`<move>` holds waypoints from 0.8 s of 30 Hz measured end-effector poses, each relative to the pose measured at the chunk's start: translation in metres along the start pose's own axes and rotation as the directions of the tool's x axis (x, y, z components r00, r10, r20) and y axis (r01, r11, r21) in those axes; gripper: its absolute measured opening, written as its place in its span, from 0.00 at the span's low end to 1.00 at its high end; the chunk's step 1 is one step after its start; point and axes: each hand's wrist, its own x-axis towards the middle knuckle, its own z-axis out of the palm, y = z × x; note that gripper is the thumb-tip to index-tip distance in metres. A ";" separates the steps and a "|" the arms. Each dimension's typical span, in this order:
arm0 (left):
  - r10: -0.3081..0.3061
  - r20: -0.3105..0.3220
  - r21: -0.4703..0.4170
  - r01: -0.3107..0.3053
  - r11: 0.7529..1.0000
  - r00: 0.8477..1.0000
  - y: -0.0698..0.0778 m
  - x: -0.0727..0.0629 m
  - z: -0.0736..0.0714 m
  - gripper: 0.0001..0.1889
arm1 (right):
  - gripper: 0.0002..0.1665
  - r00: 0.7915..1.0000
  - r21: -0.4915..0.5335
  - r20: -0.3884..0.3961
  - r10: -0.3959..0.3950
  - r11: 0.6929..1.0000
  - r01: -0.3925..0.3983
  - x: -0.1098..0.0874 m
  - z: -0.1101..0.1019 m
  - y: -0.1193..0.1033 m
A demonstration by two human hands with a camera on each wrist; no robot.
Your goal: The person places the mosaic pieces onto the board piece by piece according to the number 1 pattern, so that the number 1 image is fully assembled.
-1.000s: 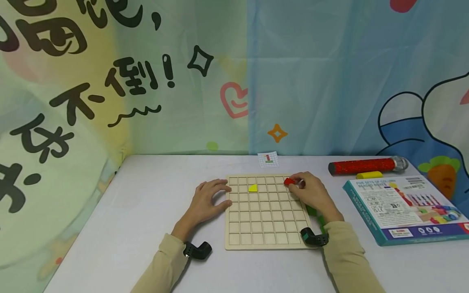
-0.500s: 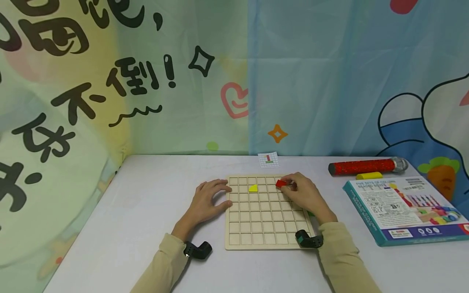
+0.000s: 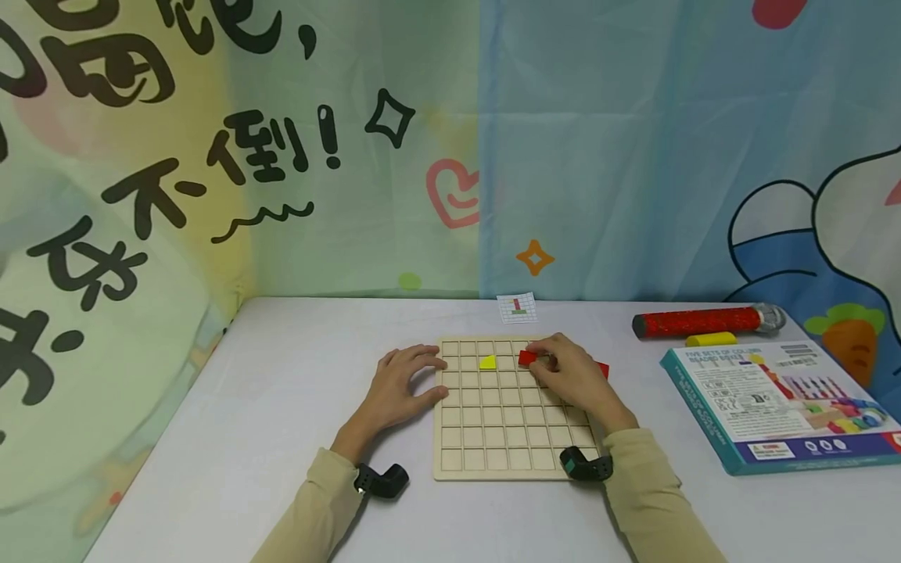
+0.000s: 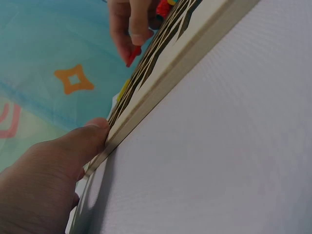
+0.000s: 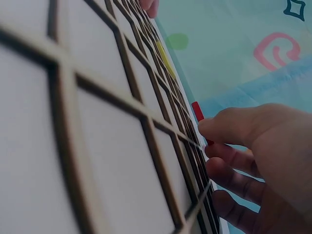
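A wooden grid board [image 3: 496,399] lies on the table between both hands. My left hand [image 3: 401,385] rests at its left edge, with thumb and fingertips touching the rim; in the left wrist view the thumb [image 4: 92,127] lies against the edge. Over the upper right cells, my right hand [image 3: 566,375] pinches a small red flat piece [image 3: 526,357] between thumb and fingers. The right wrist view shows the red piece's end [image 5: 197,110] sticking out past the thumb. A yellow piece [image 3: 488,362] with a slanted side sits in a cell of the second row.
A small card [image 3: 517,307] with a printed grid and coloured figure lies behind the board. Another red piece [image 3: 603,369] shows past the right hand. To the right are a boxed set [image 3: 781,399], a yellow cylinder [image 3: 711,338] and a red glittery tube [image 3: 697,320].
My right hand has moved left over the board with the red piece. Green pieces at the board's right side are now hidden by the arm, and another red piece shows. The left hand stays put.
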 end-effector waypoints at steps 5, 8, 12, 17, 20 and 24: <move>-0.019 0.021 0.010 0.019 1.000 1.000 -0.001 0.001 0.001 0.20 | 0.18 1.000 -0.015 0.004 -0.009 1.000 0.009 0.001 0.003 -0.006; -0.020 0.021 0.011 0.020 1.000 1.000 -0.001 0.001 0.001 0.20 | 0.17 1.000 -0.026 0.008 -0.014 1.000 0.014 0.004 0.005 -0.009; -0.022 0.022 0.009 0.022 1.000 1.000 0.000 0.000 0.000 0.20 | 0.17 0.999 -0.019 0.026 -0.023 1.000 0.024 0.007 0.009 -0.012; -0.026 0.029 0.009 0.025 1.000 0.999 -0.001 0.000 0.000 0.20 | 0.16 0.999 -0.011 0.040 -0.024 1.000 0.024 0.009 0.013 -0.015; -0.015 0.021 0.011 0.014 1.000 1.000 -0.001 0.001 0.001 0.20 | 0.16 0.999 -0.019 0.041 -0.027 0.999 0.028 0.010 0.016 -0.017; -0.008 0.019 0.015 0.007 1.000 1.000 -0.001 0.001 0.000 0.20 | 0.15 0.999 -0.034 0.038 -0.031 0.999 0.032 0.011 0.018 -0.020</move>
